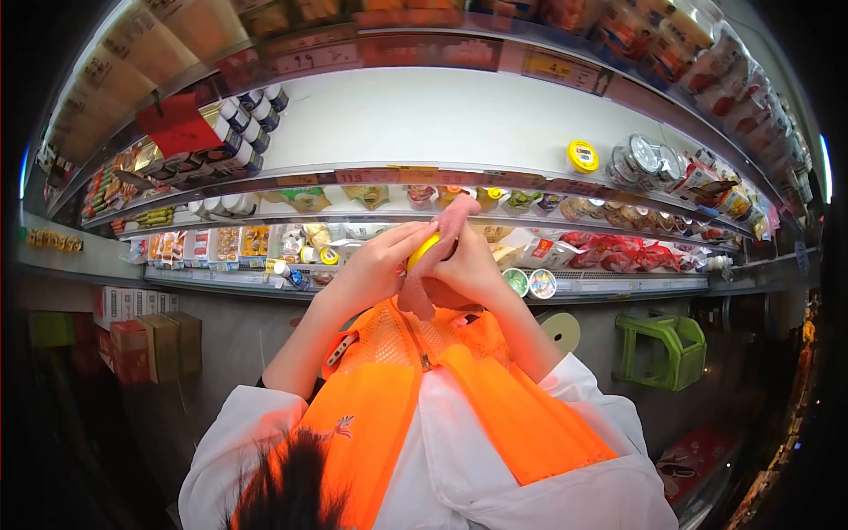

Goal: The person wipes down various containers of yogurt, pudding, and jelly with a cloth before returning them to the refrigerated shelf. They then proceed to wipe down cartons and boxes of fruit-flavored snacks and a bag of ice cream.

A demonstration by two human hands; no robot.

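I am standing at a chilled shelf unit [442, 115] and holding both hands up in front of my chest, level with the front edge of its lower shelves. My left hand [371, 265] is curling over a small yellow round pack [423, 251], its fingers pressed together and lying across the top of the pack. My right hand [474, 267] is closing on a pink cloth [444, 237]. The cloth is running between my two hands, from above the fingers down to my orange mesh vest [397, 389], and it is touching the pack. My right fingertips are hiding behind the cloth, so I cannot tell exactly how they are gripping.

The yellow pack is sitting between my palms, well clear of any shelf. On the wide white shelf above, near its right end, a yellow-lidded tub [582, 156] is standing just beside a group of silver-lidded jars [640, 159]. A green plastic stool [671, 349] is standing on the floor to my right, and brown cardboard boxes [159, 344] are stacked to my left.
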